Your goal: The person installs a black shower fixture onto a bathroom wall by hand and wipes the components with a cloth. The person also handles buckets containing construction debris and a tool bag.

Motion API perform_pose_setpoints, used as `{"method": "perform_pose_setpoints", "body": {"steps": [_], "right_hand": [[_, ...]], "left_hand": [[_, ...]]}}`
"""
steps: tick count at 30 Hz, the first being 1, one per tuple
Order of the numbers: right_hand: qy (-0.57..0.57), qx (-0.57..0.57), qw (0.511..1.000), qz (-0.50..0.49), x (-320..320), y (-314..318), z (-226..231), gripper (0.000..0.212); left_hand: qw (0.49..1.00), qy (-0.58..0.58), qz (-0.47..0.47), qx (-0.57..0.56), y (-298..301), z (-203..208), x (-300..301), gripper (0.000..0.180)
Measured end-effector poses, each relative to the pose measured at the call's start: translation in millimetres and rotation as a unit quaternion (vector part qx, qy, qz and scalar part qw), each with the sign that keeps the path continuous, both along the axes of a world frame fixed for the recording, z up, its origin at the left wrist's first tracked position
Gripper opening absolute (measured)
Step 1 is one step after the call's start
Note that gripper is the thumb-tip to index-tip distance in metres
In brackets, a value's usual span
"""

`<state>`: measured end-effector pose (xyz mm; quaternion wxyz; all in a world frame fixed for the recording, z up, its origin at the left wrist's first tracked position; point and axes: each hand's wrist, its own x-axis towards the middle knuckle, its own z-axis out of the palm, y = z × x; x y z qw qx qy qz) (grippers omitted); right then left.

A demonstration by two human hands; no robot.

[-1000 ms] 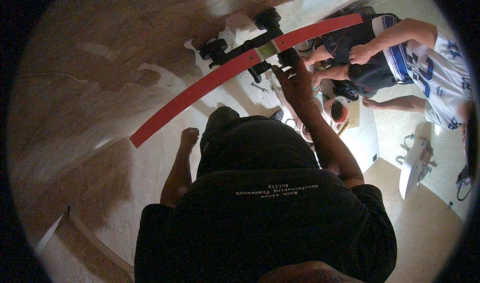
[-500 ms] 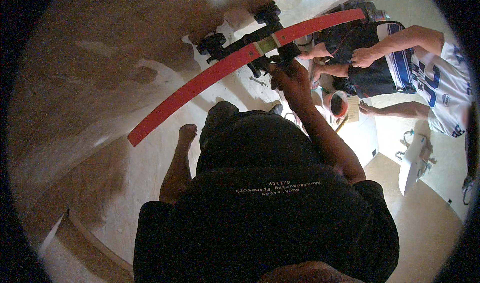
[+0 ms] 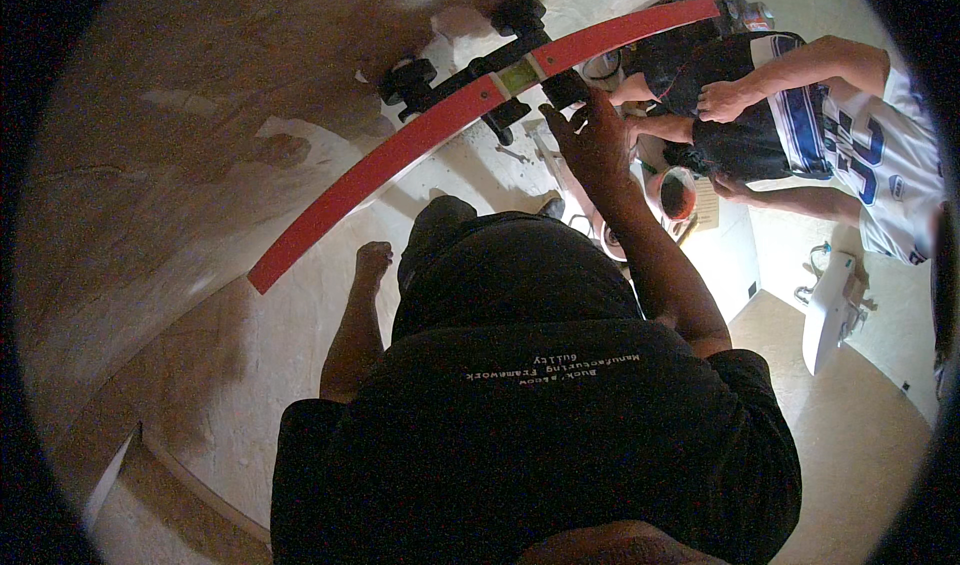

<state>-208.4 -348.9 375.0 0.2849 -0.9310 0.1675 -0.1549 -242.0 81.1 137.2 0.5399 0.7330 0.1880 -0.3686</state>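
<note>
A long red spirit level [image 3: 385,178] with a greenish vial at its middle lies across a black fitting [image 3: 450,87] with two round knobs beside the brown wall. Just below the fitting's right end is my right hand [image 3: 600,150], its fingers apart; whether a fingertip still touches the fitting is hard to tell. My left hand [image 3: 374,262] hangs low at my left side, fingers curled in, with nothing visible in it. It stays apart from the level.
At the right, a person in a white jersey [image 3: 870,155] and dark shorts leans in close, hands near a bucket [image 3: 676,193] with dark reddish contents. A white washbasin [image 3: 828,315] is mounted on the wall farther right. A plastered wall [image 3: 200,115] rises at the left.
My right hand has loosened from the black fitting and its fingers have spread. The level and fitting appear slightly farther left and up. The other person's lower hand has shifted toward the bucket.
</note>
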Motion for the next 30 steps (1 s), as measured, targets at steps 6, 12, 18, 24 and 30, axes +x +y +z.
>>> {"method": "perform_pose_setpoints", "body": {"steps": [6, 12, 18, 24, 30], "right_hand": [[0.046, 0.032, 0.998, 0.011, -2, -3, 1, 0.053], [0.013, 0.058, 0.998, 0.014, -13, 0, 7, 0.049], [0.185, 0.115, 0.976, -0.007, -54, 11, 39, 0.035], [0.145, 0.741, 0.656, -0.025, -16, 59, 75, 0.049], [0.054, 0.716, 0.696, 0.005, -6, 74, 61, 0.043]], "left_hand": [[0.999, 0.013, 0.031, 0.014, -6, 3, 0, 0.011], [0.999, 0.004, 0.031, -0.038, 1, -9, -3, 0.015], [0.992, -0.06, -0.11, 0.034, 14, -22, -10, 0.019], [0.928, -0.082, -0.324, 0.166, 31, -29, -6, 0.018], [1.0, 0.003, -0.021, 0.008, 25, -15, 2, 0.017]]}}
